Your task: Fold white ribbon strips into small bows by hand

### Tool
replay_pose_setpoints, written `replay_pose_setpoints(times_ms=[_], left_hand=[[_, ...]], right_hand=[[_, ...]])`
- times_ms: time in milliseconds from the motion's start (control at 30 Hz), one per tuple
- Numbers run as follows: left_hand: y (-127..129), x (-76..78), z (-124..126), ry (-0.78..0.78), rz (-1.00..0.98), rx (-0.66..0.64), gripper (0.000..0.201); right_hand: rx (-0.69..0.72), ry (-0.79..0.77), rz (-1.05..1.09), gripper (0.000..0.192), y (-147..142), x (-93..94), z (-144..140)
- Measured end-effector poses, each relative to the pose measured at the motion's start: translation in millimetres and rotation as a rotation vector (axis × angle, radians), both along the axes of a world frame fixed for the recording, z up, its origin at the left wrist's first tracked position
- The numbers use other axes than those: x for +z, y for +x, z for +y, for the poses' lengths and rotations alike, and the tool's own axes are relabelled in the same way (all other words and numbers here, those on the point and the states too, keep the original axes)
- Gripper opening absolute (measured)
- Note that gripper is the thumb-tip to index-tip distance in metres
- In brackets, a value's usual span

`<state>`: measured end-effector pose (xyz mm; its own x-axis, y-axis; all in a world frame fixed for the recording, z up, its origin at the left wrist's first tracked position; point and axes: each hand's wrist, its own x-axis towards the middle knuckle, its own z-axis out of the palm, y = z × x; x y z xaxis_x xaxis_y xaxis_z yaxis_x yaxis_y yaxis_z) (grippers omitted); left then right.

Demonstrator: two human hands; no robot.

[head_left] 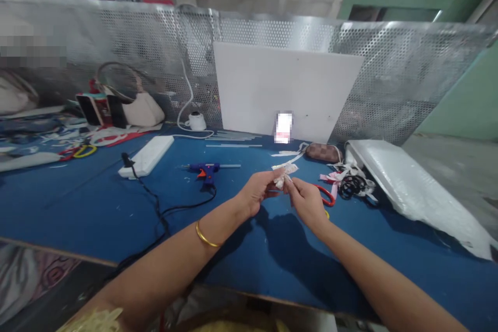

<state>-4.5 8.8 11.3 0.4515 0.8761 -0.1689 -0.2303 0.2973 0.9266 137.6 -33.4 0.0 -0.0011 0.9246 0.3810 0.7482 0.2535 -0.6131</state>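
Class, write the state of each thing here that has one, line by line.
White cloth: bunched, held
Left hand: closed on cloth
Right hand: pinching cloth
Glue gun: lying down, cord attached
Power strip: flat, plug at one end
Nearer scissors: partly hidden, open or shut unclear
Phone: upright, lit
White board: upright
Glue sticks: lying loose
Handbag: upright
Black bands: loosely piled

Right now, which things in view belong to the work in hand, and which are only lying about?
Probably the work's:
white piece, held by left hand and right hand
glue gun
glue sticks
scissors

Apparently just lying about:
handbag
pouch
plastic package
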Motion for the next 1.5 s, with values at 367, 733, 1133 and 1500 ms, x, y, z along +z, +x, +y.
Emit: replay_pose_setpoints(times_ms=[367,733,1133,1500], left_hand=[[-1.6,9.0,13.3,0.393,0.187,0.093,0.018],[-3.0,-10.5,16.3,0.495,0.485,-0.030,0.022],[6.0,-13.1,1.1,0.218,0.310,0.014,0.023],[7.1,-27.2,5.6,-0.248,-0.028,-0.143,0.028]], right_hand=[[0.231,-0.299,0.478,0.031,9.6,-1.9,9.9],[0.059,-0.320,0.849,0.021,10.4,-9.4,11.8],[0.078,-0.402,0.936,0.022,14.0,-12.4,4.3],[0.112,-0.374,1.046,0.019,13.8,-14.4,4.4]])
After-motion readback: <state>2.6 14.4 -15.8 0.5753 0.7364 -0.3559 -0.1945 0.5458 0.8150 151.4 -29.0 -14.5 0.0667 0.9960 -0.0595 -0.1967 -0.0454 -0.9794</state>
